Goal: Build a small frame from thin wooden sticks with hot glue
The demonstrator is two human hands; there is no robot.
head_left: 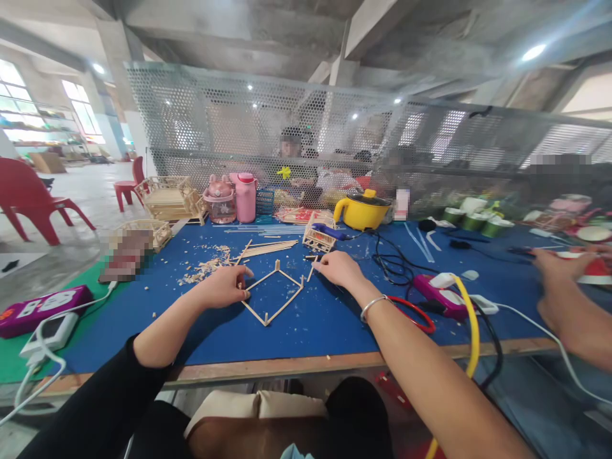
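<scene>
A square frame of thin wooden sticks [287,305] lies on the blue tabletop, with short upright pieces at its corners. My left hand [222,287] is closed at the frame's left corner, its thumb and fingers covering the joint. A thin stick [245,250] slants up just behind those fingers. To the right of the frame, my right hand [340,269] is closed in a pinch, with a short wooden stick [311,272] at its fingertips. A dark slim object beside those fingertips is too small to name. Behind that hand, a blue glue gun [329,231] rests by a small stick-built piece [318,241].
Wood scraps [208,264] and loose sticks [270,247] lie behind the frame. Black cables [389,261], a red ring [421,328] and a purple power strip [442,296] are at right. A yellow pot [366,211] stands behind. A co-worker's hand [564,271] works at far right.
</scene>
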